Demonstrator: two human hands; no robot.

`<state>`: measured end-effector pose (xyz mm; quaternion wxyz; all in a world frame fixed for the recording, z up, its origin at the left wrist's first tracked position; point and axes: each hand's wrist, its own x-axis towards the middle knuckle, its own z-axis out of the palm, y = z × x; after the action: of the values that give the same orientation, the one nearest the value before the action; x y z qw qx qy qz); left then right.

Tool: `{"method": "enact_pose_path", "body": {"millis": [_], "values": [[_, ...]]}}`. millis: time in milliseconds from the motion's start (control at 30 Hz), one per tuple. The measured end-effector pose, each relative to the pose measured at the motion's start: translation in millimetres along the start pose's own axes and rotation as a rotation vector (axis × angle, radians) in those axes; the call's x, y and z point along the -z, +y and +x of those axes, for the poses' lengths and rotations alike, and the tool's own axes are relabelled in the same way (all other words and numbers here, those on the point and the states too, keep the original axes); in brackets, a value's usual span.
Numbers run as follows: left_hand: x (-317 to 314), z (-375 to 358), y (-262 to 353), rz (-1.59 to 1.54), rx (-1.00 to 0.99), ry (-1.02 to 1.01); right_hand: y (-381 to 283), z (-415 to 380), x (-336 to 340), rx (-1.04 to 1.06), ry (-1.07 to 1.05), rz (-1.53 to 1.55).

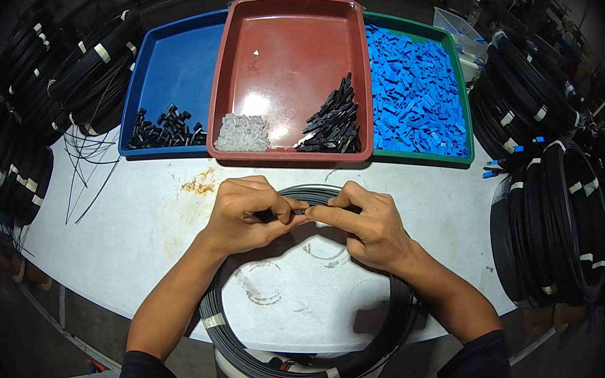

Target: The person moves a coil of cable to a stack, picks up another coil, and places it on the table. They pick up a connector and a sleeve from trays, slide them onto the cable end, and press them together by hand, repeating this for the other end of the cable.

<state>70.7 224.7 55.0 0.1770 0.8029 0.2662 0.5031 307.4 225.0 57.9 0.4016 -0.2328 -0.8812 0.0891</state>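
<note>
My left hand (250, 211) and my right hand (365, 223) meet above the far side of a coil of black cable (230, 346). Between their fingertips is a small black piece (299, 211), mostly covered, so its exact kind does not show. The left thumb and index finger pinch it from the left. From the right, the right fingertips press against its other end. Bands of pale tape (213, 321) wrap the coil, which lies partly on the white table (107, 241) and reaches over its front edge.
A red tray (289, 51) holds clear plastic pieces (243, 133) and black connector parts (335, 121). Left of it, a blue tray (177, 68) carries black parts; the green tray (469, 126) at right holds blue connectors (416, 90). Cable coils (555, 220) stand on both sides.
</note>
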Motion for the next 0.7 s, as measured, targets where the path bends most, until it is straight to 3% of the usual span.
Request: {"method": "enact_pose_path", "body": {"millis": [300,367,433,700], "values": [[4.2,0.5,-2.1,0.040,-0.059,-0.058,-1.1,1.2,0.9,-0.011,-0.029,-0.007],[4.8,0.6,2.0,0.037,0.073,-0.020,-2.6,2.8,-2.2,-0.022,-0.020,-0.030],[5.3,-1.6,0.7,0.049,0.087,-0.025,-1.7,4.3,-5.5,-0.062,0.147,0.051],[1.2,-0.4,2.0,0.010,0.113,0.025,2.2,1.3,-3.0,0.048,0.094,-0.100]]}}
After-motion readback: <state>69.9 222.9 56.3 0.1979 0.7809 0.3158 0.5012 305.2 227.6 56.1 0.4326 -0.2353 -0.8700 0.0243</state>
